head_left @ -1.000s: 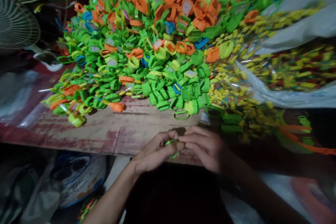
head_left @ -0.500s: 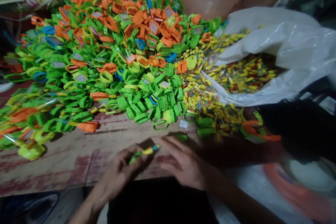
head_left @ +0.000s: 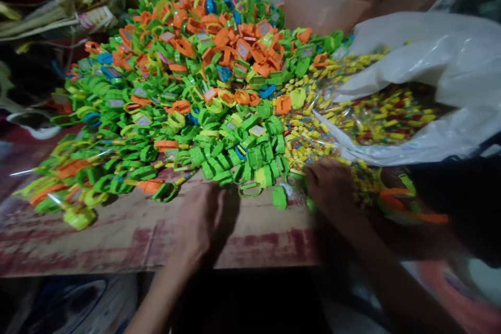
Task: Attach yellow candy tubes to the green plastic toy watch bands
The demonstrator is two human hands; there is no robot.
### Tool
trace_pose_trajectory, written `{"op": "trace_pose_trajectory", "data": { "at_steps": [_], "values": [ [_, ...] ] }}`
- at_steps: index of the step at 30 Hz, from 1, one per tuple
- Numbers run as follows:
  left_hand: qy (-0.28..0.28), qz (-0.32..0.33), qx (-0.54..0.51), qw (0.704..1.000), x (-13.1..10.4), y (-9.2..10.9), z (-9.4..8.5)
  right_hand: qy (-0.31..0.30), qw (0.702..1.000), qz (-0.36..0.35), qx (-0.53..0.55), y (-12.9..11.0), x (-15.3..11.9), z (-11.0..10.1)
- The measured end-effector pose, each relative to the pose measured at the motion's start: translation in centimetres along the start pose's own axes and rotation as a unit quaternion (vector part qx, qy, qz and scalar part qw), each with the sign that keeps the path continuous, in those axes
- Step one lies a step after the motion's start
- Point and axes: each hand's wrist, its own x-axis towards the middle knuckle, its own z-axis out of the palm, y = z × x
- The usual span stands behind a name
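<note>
My left hand is over the table at the front edge of the heap, smeared by motion. Just left of it lies a green toy watch with a small yellow-and-blue tube sticking out. My right hand reaches down at the near edge of the loose yellow-ended tubes; its fingertips are blurred and partly hidden. A green toy watch piece rests on the tabletop between the hands, closer to the right one.
A large heap of green and orange toy watches covers the back of the worn wooden table. At right, a white plastic sack lies open with more tubes inside. Orange strap pieces lie near the right edge.
My left hand has moved forward from the table's front, and the green toy watch with its tube now lies beside the heap. My right hand has moved forward and right to the tubes.
</note>
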Motion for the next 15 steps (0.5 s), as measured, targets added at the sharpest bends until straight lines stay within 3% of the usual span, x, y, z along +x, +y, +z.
{"op": "trace_pose_trajectory", "data": {
  "at_steps": [3,7,10,15],
  "values": [
    [-0.069,0.048,0.024,0.996,0.5,2.3,2.4,-0.013,1.0,0.025,0.004,0.6,0.7,0.9],
    [-0.081,0.029,0.074,0.993,1.0,2.1,4.3,-0.064,0.997,0.035,-0.021,1.4,1.6,1.6],
    [-0.101,0.007,0.05,0.994,1.0,1.0,4.0,-0.062,0.997,0.036,-0.027,1.5,2.0,1.1],
    [-0.063,-0.071,-0.085,0.992,0.2,-0.3,2.2,0.05,0.996,0.013,0.072,-1.0,0.9,-0.9]
  ]
}}
